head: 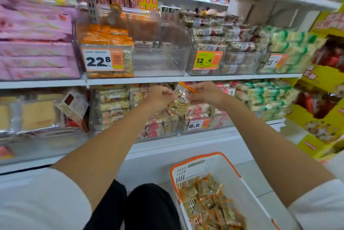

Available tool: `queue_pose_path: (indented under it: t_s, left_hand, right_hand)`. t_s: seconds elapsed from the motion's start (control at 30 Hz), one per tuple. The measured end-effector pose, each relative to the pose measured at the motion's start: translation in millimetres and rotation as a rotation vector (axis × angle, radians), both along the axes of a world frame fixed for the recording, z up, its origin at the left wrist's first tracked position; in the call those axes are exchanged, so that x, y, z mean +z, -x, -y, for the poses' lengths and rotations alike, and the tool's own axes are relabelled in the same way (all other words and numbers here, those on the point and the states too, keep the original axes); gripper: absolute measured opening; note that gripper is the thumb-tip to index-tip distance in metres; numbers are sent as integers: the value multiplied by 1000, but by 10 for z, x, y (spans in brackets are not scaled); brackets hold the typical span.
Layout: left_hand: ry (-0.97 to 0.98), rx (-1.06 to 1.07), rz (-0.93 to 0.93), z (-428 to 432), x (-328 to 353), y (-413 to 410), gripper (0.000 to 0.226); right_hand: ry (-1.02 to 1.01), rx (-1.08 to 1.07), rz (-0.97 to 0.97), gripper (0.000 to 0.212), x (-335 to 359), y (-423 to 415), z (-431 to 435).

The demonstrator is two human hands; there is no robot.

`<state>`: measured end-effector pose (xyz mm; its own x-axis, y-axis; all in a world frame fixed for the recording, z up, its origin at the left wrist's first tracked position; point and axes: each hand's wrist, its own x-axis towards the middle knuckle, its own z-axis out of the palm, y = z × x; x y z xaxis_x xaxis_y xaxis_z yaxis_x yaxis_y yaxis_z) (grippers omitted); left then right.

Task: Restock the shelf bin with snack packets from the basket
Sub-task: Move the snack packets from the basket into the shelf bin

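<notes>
A clear snack packet (182,99) with an orange top edge hangs in front of the lower shelf, held between both hands. My left hand (160,97) pinches its left side and my right hand (206,93) grips its right side. On the floor at the lower right stands the white basket (247,188) with an orange rim, holding several more orange-edged packets (212,203). On the shelf above, a clear bin (160,58) beside the 22.8 price tag (102,60) holds a stack of orange packets (106,36) on its left side.
Clear bins of other snacks fill both shelves: pink packs (35,47) at the left, red-and-white bars (223,32) and green-striped packs (290,43) at the right. Yellow cardboard displays (320,106) stand at the far right. My knees (141,209) are beside the basket.
</notes>
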<state>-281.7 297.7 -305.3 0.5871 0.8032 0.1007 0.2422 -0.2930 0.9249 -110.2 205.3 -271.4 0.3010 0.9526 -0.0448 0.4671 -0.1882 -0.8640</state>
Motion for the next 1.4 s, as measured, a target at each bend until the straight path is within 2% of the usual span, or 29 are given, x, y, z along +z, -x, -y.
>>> queue_pose_path:
  t_s: [0.1,0.2,0.33,0.43,0.5,0.6,0.67,0.77,0.83,1.0,1.13,1.4]
  left_hand:
    - [-4,47,66,-130,282,172,21]
    - [-53,62,56,-283,544,340,24]
    - [-116,57,71,-505,958,532,35]
    - [-269,95,126,-679,1325,664,24]
    - [-347,143,159,-827,1538,729,19]
    - [-431,169,87,-1062,1715,811,17]
    - [-491,178,-34,-1187,1724,869,18]
    - [-453,145,-161,-1292,1652,949,23]
    - [-442,132,-189,-1361,1590,978,11]
    - [-451,148,-225,-1493,1489,1000,6]
    - [-445,106,-288,-1545,1505,1018,10]
    - [-423,38,-440,-1613,1545,1027,20]
  right_hand:
    - [-94,7,-5,19,306,174,-151]
    - [-122,30,43,16,560,315,-342]
    - [-220,61,90,10,941,505,-633]
    - [-349,47,156,14,1273,655,-897]
    - [-437,23,148,25,1439,728,-1120]
    - [-492,16,167,34,1535,827,-1410]
    - [-476,49,241,31,1488,870,-1534]
    - [-399,89,287,30,1369,929,-1641]
    - [-336,126,327,23,1289,933,-1722]
    - [-136,213,249,21,1144,952,-1830]
    - [-109,209,235,23,1130,937,-1861]
    - [40,184,82,26,1152,939,-1926]
